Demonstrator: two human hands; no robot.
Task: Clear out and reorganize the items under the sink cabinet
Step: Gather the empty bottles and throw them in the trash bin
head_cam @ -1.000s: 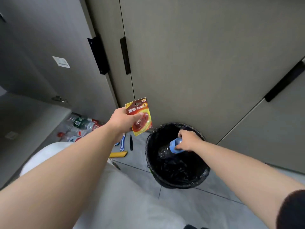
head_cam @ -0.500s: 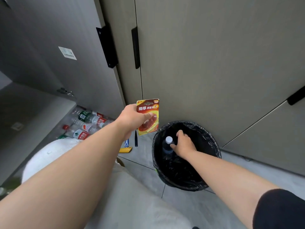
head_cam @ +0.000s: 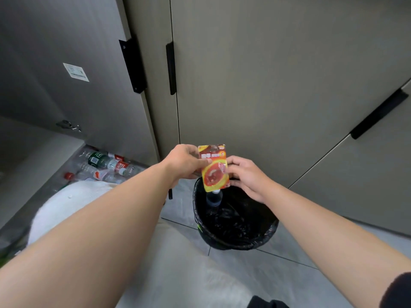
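Soft, even indoor light brightens the cabinet doors [head_cam: 278,85] on the right and fades to dim in the far left cupboard [head_cam: 24,147]. The black bin liner [head_cam: 240,227] carries a faint sheen. Wide-angle distortion bends door edges; the print on the packet [head_cam: 214,172] is slightly smeared

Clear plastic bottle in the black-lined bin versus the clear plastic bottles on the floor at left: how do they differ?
The clear bottle in the black-lined bin stands neck-up; the floor bottles lie on their sides in a heap. The bin bottle's label is blue and cap white; the floor bottles' labels are red or green, one cap red. All are clear plastic.
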